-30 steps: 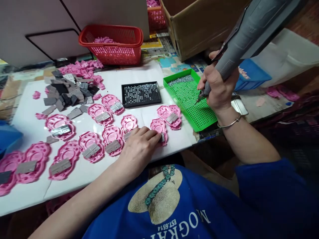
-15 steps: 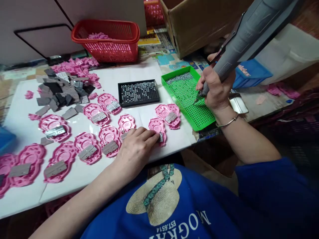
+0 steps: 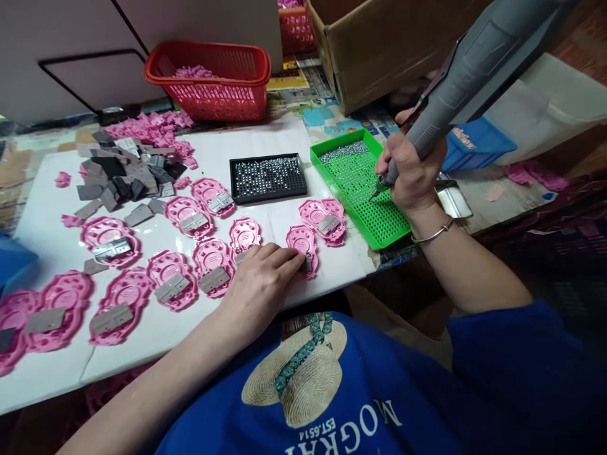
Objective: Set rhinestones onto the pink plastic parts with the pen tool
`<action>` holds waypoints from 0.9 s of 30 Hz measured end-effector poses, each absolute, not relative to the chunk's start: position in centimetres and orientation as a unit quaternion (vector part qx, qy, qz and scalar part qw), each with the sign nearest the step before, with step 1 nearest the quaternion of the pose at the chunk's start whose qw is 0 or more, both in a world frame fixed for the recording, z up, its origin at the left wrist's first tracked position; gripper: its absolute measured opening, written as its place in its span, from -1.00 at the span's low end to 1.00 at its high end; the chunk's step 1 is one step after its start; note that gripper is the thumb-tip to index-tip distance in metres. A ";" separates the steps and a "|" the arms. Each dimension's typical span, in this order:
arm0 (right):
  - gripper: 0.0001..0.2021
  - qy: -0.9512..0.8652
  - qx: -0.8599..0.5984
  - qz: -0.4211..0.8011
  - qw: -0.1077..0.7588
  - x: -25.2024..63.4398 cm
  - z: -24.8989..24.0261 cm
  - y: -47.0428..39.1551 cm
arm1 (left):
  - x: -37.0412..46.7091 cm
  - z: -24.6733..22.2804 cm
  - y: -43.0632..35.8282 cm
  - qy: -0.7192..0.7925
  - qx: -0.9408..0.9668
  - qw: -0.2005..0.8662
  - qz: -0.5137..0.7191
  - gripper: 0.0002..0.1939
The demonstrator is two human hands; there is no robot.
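My right hand (image 3: 413, 170) is closed around a grey electric screwdriver (image 3: 467, 79) slanting down to the left. Its bit points into a green screw tray (image 3: 382, 226) with rows of holes, many filled with small screws; whether the tip touches a screw I cannot tell. My left hand (image 3: 258, 278) lies low over the table, fingers together, fingertips pressed on the small grey plate of a pink plastic shell (image 3: 300, 237). Just beyond it are overlapping pink shells (image 3: 313, 212) with a grey plate. Another pink shell (image 3: 245, 231) is partly hidden behind the left hand.
Several pink shells with grey plates (image 3: 112, 319) spread leftward. A black screw tray (image 3: 269, 196) sits mid-table. Behind are a heap of grey plates (image 3: 111, 167), pink pieces (image 3: 147, 129) and a red basket (image 3: 222, 101). A cardboard box (image 3: 379, 57) and blue bin (image 3: 478, 145) stand right.
The whole view has shifted slightly, so the table things appear a little farther right. Both hands keep nearly the same places, and the screwdriver bit stays over the green tray.
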State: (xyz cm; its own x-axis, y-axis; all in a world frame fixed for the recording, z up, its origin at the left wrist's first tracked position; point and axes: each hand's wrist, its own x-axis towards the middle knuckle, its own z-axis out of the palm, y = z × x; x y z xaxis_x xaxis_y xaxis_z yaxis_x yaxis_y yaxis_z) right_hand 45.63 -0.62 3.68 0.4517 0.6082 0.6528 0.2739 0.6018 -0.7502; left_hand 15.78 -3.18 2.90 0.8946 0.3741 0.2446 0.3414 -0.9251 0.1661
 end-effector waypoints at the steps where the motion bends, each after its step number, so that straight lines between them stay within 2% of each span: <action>1: -0.60 -0.511 -0.433 0.112 0.734 45.6 3.7 -0.6 | 15.7 2.9 -3.2 0.184 0.971 0.059 0.140 -0.75; 6: -0.63 -0.516 -0.445 0.110 0.723 45.6 4.0 -0.6 | 15.6 2.7 -3.1 0.183 0.969 0.061 0.153 -0.76; 15: -0.65 -0.526 -0.342 0.089 0.773 44.8 5.3 -0.4 | 15.6 2.4 -3.3 0.206 0.963 0.087 0.152 -0.77; 21: -0.79 -0.586 -0.293 0.027 0.755 44.6 4.6 -0.5 | 15.3 2.3 -3.4 0.206 0.965 0.086 0.141 -0.72; 27: -0.74 -0.556 -0.287 0.029 0.780 44.5 4.5 -0.2 | 15.3 2.3 -3.6 0.198 0.969 0.058 0.134 -0.74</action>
